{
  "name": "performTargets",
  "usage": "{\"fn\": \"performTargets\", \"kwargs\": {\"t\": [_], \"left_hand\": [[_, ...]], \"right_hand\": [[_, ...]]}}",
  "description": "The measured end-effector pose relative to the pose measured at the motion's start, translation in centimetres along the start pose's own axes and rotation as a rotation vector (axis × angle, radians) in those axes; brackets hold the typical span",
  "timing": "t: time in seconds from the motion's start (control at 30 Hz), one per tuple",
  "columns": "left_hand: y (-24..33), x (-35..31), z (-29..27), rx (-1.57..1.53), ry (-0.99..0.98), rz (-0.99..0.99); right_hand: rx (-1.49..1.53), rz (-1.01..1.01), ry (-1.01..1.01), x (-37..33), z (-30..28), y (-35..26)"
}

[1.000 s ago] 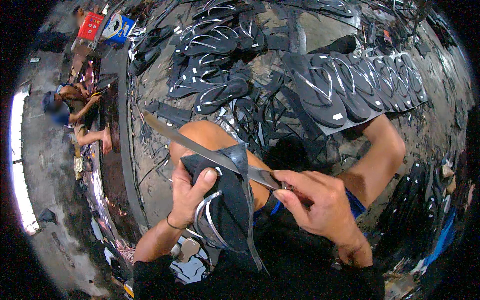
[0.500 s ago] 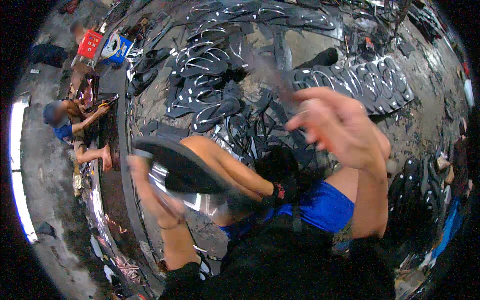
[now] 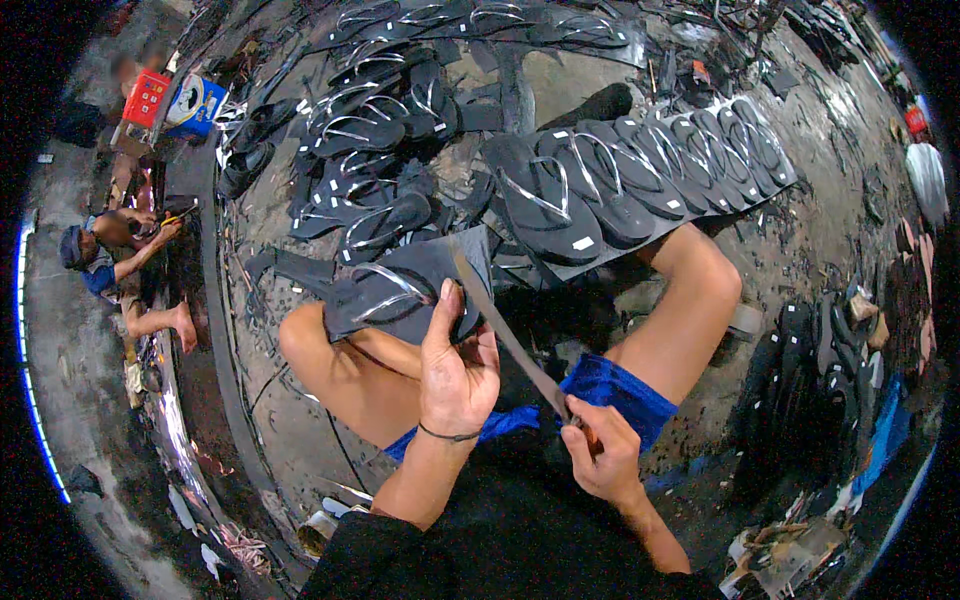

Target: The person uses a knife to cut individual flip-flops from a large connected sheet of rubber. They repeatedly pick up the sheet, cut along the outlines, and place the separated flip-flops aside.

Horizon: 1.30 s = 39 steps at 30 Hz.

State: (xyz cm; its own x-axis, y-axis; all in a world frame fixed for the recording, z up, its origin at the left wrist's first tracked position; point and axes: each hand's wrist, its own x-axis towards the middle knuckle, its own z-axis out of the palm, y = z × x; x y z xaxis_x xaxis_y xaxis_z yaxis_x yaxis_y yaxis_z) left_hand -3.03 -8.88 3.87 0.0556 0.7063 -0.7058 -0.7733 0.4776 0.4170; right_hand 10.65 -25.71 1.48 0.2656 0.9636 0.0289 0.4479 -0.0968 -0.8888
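My left hand (image 3: 460, 375) is closed on a black flip-flop (image 3: 375, 312) with a shiny silvery strap, its thumb on top. The sole is joined to a piece of flat black rubber sheet with a straight-cut corner (image 3: 470, 245). My right hand (image 3: 605, 455) grips the handle of a long knife (image 3: 515, 345), whose handle is mostly hidden by the fingers. Its narrow blade slants up and left, the tip end lying over the sheet beside my left thumb. Whether the blade touches the rubber, I cannot tell.
A row of strapped flip-flops (image 3: 540, 205) lies on a rubber sheet ahead, beyond my bent legs. More flip-flops (image 3: 365, 135) are heaped to its left. Black soles (image 3: 795, 350) lie at the right. Another person (image 3: 125, 265) sits at far left, beside red and blue boxes (image 3: 190, 105).
My left hand has brought the flip-flop from the left to the middle. My right hand has come down from its raised place, and the blade now lies by the sheet.
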Motion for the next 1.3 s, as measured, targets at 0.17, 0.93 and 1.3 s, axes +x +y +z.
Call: {"fn": "performTargets", "kwargs": {"t": [0.17, 0.93, 1.3], "left_hand": [[-0.4, -1.3, -0.1, 0.015, 0.019, -0.012], [0.7, -9.0, -15.3, 0.488, -0.036, -0.064], [9.7, -2.1, -8.1, 0.870, -0.298, 0.366]], "right_hand": [[-0.011, 0.048, -0.014, -0.8, 0.0, 0.0], [0.138, 0.062, -0.329, 6.3, 6.3, -3.5], [0.623, 0.116, -0.221, 10.5, 7.4, -8.1]]}}
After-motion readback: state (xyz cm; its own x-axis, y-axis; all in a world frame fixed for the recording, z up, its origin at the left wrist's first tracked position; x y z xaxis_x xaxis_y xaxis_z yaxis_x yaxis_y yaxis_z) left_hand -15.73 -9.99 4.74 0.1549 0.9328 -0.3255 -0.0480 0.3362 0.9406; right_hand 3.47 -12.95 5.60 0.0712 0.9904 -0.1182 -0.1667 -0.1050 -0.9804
